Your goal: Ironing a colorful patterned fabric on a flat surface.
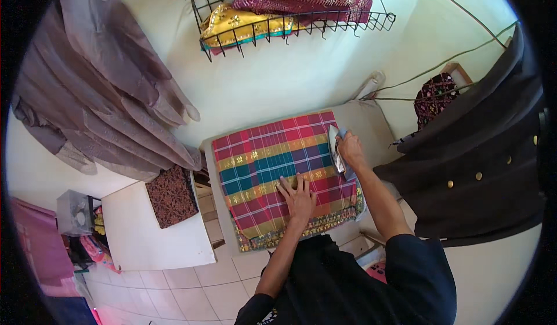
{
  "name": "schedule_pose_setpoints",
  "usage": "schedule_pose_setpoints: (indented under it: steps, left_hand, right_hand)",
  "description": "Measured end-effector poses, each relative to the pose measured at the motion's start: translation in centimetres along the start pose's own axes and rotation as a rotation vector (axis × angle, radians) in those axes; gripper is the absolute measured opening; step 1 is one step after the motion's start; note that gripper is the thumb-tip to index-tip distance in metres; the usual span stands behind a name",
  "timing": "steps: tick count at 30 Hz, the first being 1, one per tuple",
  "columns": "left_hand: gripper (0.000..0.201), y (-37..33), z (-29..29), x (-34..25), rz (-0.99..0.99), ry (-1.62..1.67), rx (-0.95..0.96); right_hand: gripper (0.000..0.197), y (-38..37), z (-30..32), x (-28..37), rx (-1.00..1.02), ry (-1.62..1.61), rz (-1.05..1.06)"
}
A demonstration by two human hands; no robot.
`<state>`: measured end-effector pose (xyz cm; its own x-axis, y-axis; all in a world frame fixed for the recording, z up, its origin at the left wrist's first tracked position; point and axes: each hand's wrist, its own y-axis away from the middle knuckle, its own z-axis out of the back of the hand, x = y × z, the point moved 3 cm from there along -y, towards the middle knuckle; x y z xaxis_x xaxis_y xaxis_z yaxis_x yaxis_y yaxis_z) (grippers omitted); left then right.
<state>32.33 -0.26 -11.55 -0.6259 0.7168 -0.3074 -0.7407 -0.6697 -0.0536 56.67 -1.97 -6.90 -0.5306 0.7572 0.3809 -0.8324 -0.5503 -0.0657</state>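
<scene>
A plaid cloth (pixel 272 164) in red, teal, purple and gold, with small gold flower motifs, lies folded flat on the grey padded ironing board (pixel 364 129). My left hand (pixel 297 198) rests on its near half, palm down with the fingers spread. At the cloth's right edge my right hand (pixel 350 149) is wrapped round the handle of a clothes iron (pixel 335 151). The iron has a blue-grey body and a shiny metal side, and it touches the cloth. Under the near edge of the plaid shows a patterned cloth (pixel 313 225) in yellow and dark tones.
Left of the board stands a white table (pixel 156 249) bearing a folded brown patterned cloth (pixel 172 196). Greyish-purple garments (pixel 104 87) hang at the left, a dark buttoned garment (pixel 481 162) at the right. A black wire rack (pixel 301 20) holds folded fabrics above. Cords (pixel 464 52) cross the right wall.
</scene>
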Motion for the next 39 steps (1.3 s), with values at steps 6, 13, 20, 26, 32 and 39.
schedule_pose_setpoints:
  steps: [6, 13, 20, 26, 32, 39]
  left_hand:
    - [0.043, -3.5, 0.8, -0.1, -0.110, -0.020, 0.001]
    - [0.034, -5.4, -1.2, 0.6, -0.255, 0.052, -0.092]
    - [0.044, -5.6, -2.2, -2.2, -0.173, -0.116, -0.083]
    - [0.046, -5.2, -2.6, -1.1, -0.142, 0.003, -0.173]
    - [0.048, -4.7, -2.2, -0.2, -0.148, 0.085, -0.138]
    - [0.050, 1.8, 1.2, 6.0, -0.018, 0.067, -0.078]
  right_hand:
    - [0.037, -3.6, -0.7, 1.3, 0.092, 0.000, -0.048]
    - [0.038, -8.1, -1.7, 2.0, 0.049, -0.109, 0.052]
    - [0.038, -9.7, -2.0, 1.8, 0.081, -0.145, -0.064]
    - [0.038, -5.3, -1.4, 1.1, 0.151, -0.151, 0.052]
    - [0.040, 0.3, 0.1, -0.3, 0.458, 0.063, 0.437]
    - [0.042, 2.2, 1.4, 0.2, 0.390, 0.206, 0.736]
